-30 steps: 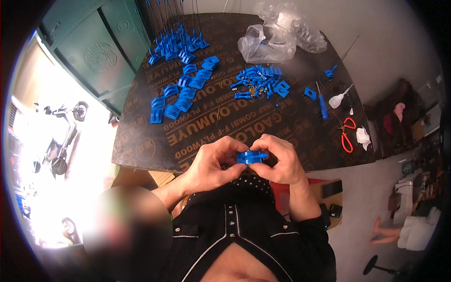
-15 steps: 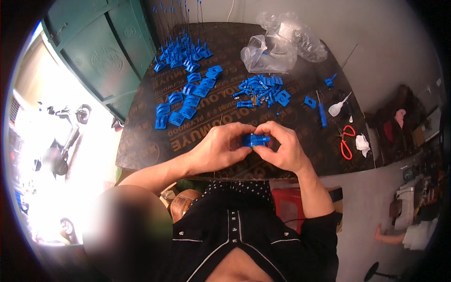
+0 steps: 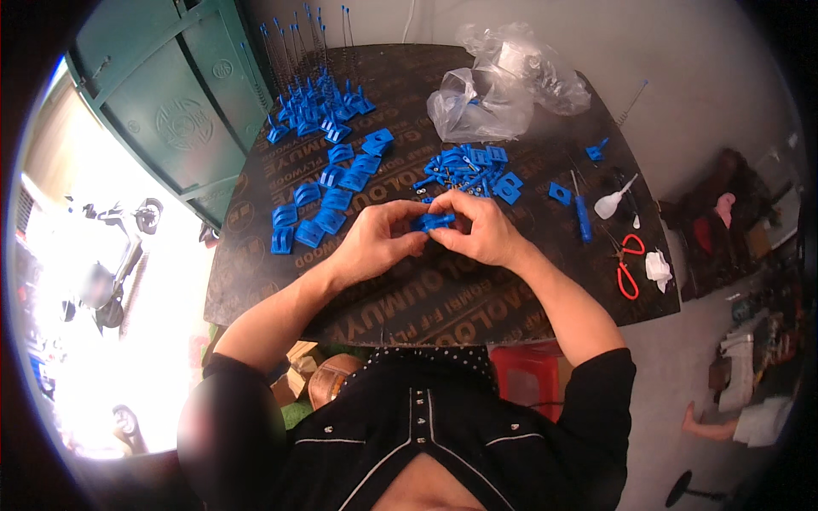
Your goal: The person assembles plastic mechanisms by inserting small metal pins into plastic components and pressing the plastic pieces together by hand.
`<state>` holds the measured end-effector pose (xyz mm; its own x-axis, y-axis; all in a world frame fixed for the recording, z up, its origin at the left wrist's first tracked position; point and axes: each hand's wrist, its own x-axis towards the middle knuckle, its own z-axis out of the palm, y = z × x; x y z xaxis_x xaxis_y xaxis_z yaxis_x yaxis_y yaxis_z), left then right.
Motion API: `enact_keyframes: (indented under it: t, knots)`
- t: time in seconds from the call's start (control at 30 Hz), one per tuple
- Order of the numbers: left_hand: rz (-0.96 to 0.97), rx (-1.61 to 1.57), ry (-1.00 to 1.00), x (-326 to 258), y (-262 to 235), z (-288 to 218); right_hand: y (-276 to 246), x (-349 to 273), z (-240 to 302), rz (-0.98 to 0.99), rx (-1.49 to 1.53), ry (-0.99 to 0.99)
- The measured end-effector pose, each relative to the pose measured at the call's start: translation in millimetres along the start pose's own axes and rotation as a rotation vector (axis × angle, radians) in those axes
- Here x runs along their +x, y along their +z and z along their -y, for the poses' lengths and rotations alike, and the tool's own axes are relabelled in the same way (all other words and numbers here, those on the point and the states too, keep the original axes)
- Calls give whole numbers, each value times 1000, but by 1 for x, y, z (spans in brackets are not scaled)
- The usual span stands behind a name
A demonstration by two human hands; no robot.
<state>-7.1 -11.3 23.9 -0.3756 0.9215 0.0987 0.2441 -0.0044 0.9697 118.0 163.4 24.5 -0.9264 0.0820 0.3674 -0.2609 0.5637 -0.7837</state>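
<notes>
Between both hands, above the dark table, is a small blue plastic part. My left hand pinches its left side with thumb and fingers, while my right hand grips its right side. The fingers cover much of the part, so its full shape is hidden. Just beyond the hands lies a heap of small blue plastic pieces with some metal bits among them. To the left, curved blue plates lie in rows.
Blue pieces with upright springs stand at the far left. Clear plastic bags sit at the back. On the right are a blue-handled screwdriver, a white squeeze bottle, red-handled pliers and a crumpled white tissue.
Both hands have moved away from my body and slightly left, toward the heap, still holding the blue part, which has turned a little. The view has shifted slightly.
</notes>
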Motion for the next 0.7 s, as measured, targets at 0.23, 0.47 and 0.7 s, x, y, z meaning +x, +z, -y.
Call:
enact_keyframes:
  t: [0.23, 0.47, 0.7]
  knots:
    - [7, -221, 20, 0, 5, 8, 5, -7, 1, -62, -39, -7]
    - [66, -582, -195, -1, -2, 3, 10, -11, -1, -67, 4, -97]
    - [205, -756, -364, -4, -9, -1, 7, -12, -4, -28, -42, -160]
